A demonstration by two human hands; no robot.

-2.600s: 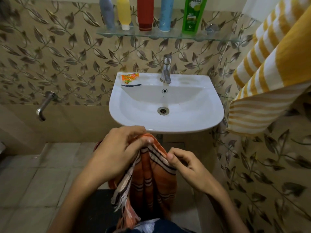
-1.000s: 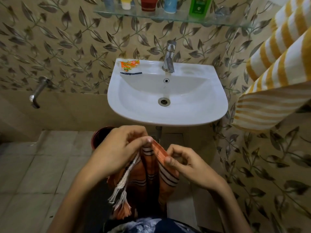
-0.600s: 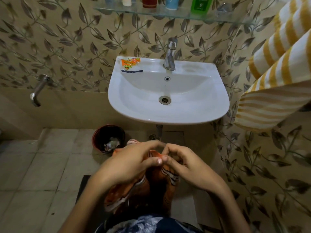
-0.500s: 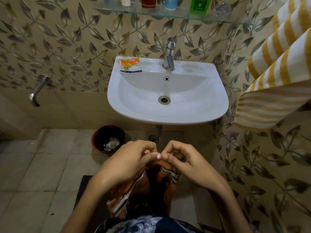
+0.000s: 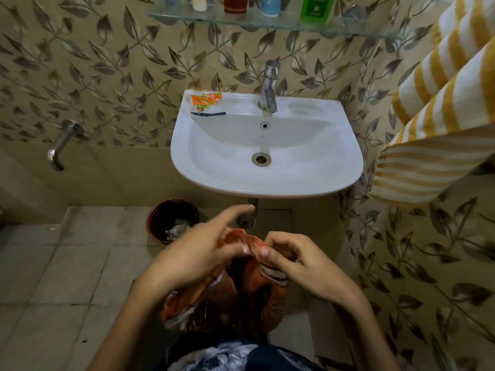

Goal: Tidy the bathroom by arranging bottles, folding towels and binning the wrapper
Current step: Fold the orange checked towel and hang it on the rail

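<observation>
Since a moment ago, our left hand [image 5: 198, 253] has opened its fingers over the orange towel [image 5: 249, 285] at lower centre; our right hand [image 5: 292, 261] pinches it. Farther up, the wrapper [image 5: 205, 99] lies on the sink [image 5: 267, 183] rim.

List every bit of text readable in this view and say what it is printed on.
Nothing can be quoted with confidence.
Orange wrapper on the sink rim: printed lines, too blurred to read.
Green bottle on the glass shelf: pale marks, label cut off at the frame's top edge, unreadable.
Other bottles on the shelf: no text visible.
Sink: a tiny mark below the overflow hole, too small to read.
</observation>
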